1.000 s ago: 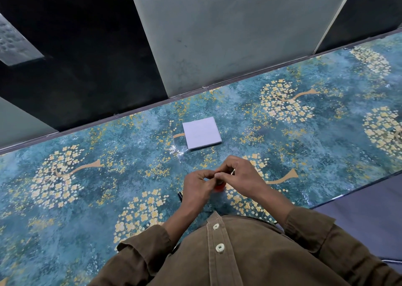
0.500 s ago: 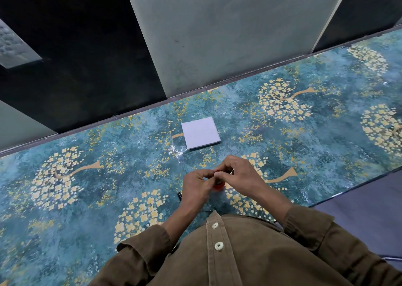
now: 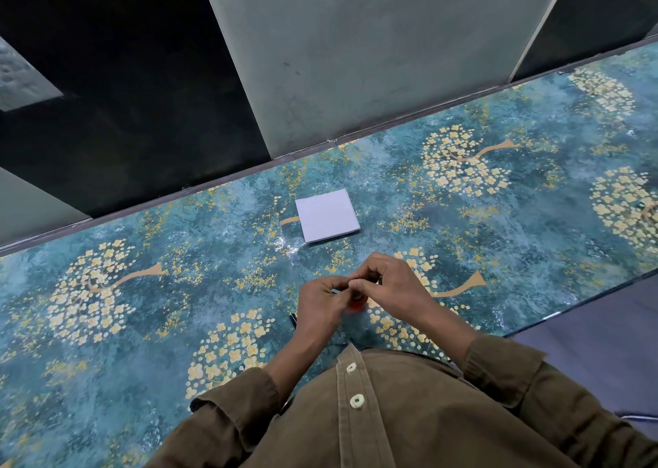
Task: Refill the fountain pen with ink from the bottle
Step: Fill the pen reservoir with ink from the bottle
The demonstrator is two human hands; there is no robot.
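**Both hands meet over the red thing**

My left hand [image 3: 322, 305] and my right hand [image 3: 390, 284] are together above the table [image 3: 142, 289], fingers curled and pinching a small object; I cannot tell if it is the pen. Under them I see something red [image 3: 357, 305], mostly hidden. A white paper pad [image 3: 327, 215] lies farther away.
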